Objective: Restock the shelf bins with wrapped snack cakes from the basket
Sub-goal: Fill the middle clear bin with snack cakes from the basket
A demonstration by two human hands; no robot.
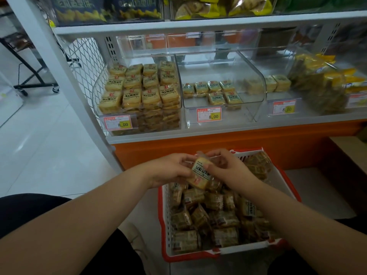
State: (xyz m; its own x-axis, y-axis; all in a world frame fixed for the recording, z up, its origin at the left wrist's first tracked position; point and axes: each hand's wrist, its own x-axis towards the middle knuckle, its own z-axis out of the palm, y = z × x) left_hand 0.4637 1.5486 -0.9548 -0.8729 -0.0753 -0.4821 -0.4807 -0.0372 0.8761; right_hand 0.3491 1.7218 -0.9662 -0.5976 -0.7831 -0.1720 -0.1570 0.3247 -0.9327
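A red and white basket (164, 219) sits on the floor below the shelf, holding several wrapped snack cakes (198, 217). Above its far end, both hands hold one wrapped snack cake (200, 173). My left hand (168, 169) pinches its left side and my right hand (228, 167) grips its right side. On the shelf, the left clear bin (139, 118) is packed full of the same cakes. The middle clear bin (220, 74) holds only several cakes along its bottom.
The right-hand bin (282, 84) holds two pale cakes, with yellow packs (321, 80) beside it. Price tags reading 8.00 hang on the bin fronts. An orange base panel (218, 149) runs under the shelf. A black wheeled rack (35, 82) stands at left on the white floor.
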